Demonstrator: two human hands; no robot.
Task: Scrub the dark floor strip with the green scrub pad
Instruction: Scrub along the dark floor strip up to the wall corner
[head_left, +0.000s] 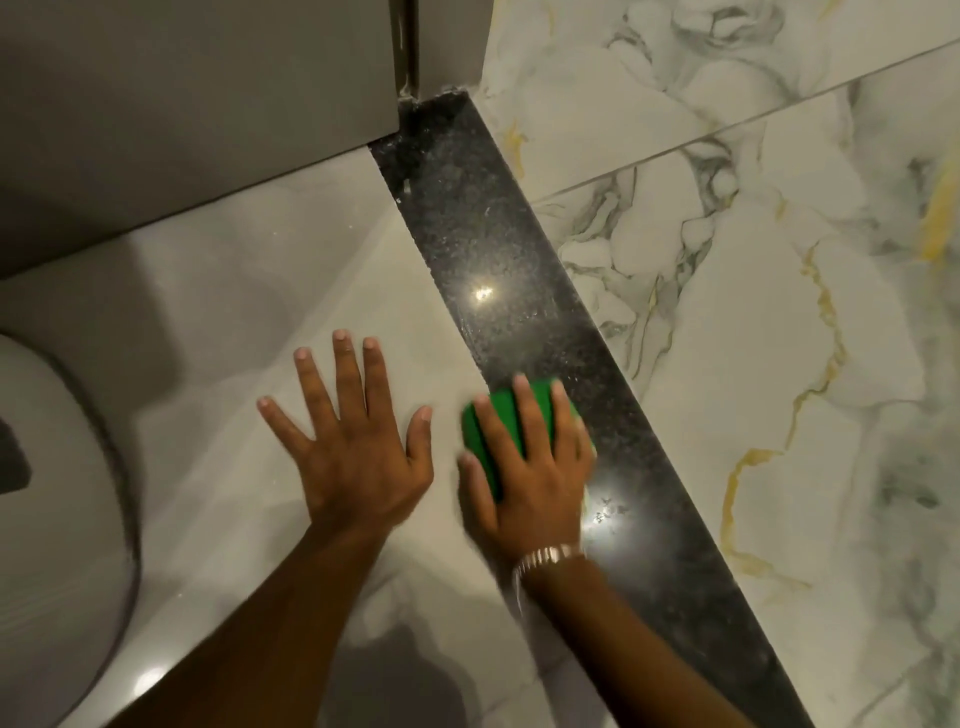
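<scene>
Where the dark floor strip (498, 249) meets the pale floor tile (260, 291), the green scrub pad (506, 408) lies under the right hand (535, 467), straddling the strip's left edge. Its fingers (535, 415) lie flat and slightly spread across the pad, pressing down, with the thumb at its near-left side. Left hand (358, 452) rests flat on the tile just beside it, fingers splayed wide.

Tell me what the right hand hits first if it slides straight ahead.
Nothing nearby: ahead of the right hand and green pad lies bare dark strip. The first obstacle is probably the grey wall at the strip's far end.
</scene>
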